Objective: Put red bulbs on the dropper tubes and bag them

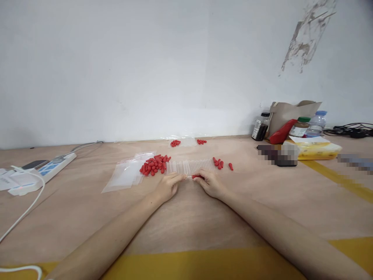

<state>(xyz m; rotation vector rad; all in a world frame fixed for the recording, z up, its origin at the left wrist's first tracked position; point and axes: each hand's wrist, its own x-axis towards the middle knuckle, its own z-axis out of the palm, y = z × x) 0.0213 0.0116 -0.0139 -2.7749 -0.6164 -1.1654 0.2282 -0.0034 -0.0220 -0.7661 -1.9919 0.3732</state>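
My left hand (169, 185) pinches a thin clear tube (189, 177) near the middle of the table. Closed on a small red rubber bulb (197, 177), my right hand (212, 182) meets the tube's right end; whether the bulb sits over that end I cannot make out. Just behind both hands lies a row of clear thin tubes (186, 167), side by side. A heap of red rubber bulbs (154, 165) is at the row's left end. Several more bulbs (218, 163) lie at its right end, one (230, 166) a little apart.
Clear plastic bags (124, 175) lie left of the heap. Further left are a white power strip (43, 175), a phone (35, 164) and a white cable (35, 202). Small bulb groups (175, 143) lie by the wall. Bottles (260, 127), a grey bag (282, 114) and a yellow tissue pack (314, 151) stand right.
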